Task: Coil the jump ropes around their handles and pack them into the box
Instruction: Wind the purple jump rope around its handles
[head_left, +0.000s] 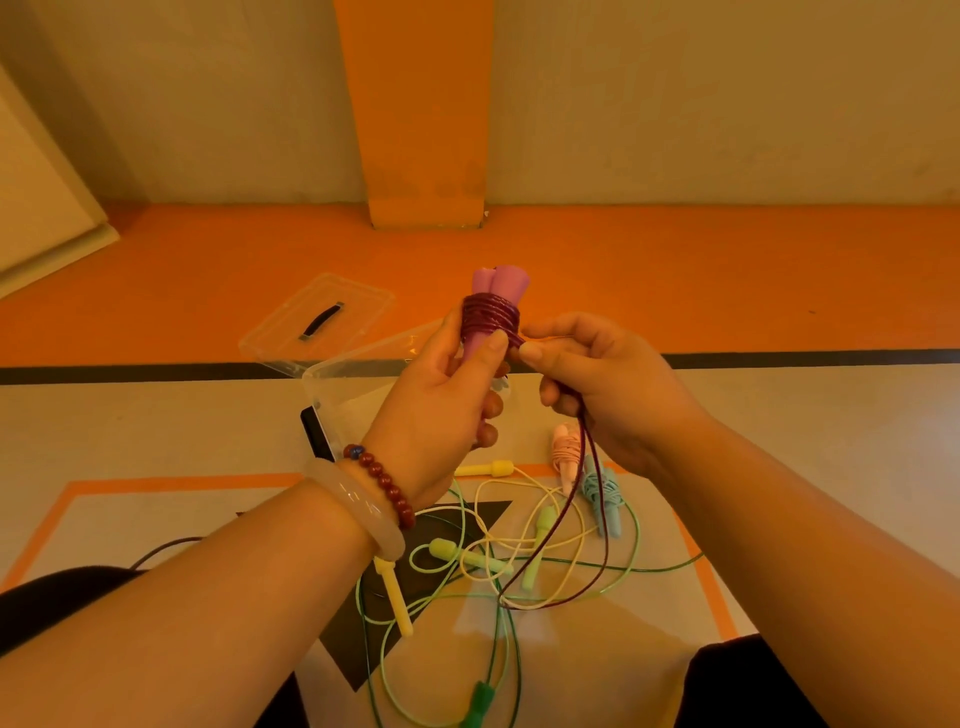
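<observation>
My left hand (447, 384) grips the two purple handles (497, 283) of a jump rope, held upright above the floor. Dark maroon rope (491, 317) is coiled several turns around them. My right hand (597, 384) pinches that rope beside the coil, and the loose rest (589, 519) hangs down in a loop to the floor. The clear plastic box (343, 389) stands open behind my left hand, its lid (317, 312) lying further back.
On the floor below lie a coiled pink rope (565, 454), a coiled light-blue rope (602, 493), and tangled loose yellow ropes (519, 525) and green ropes (498, 649) with their handles. A black phone-like object (316, 431) leans by the box.
</observation>
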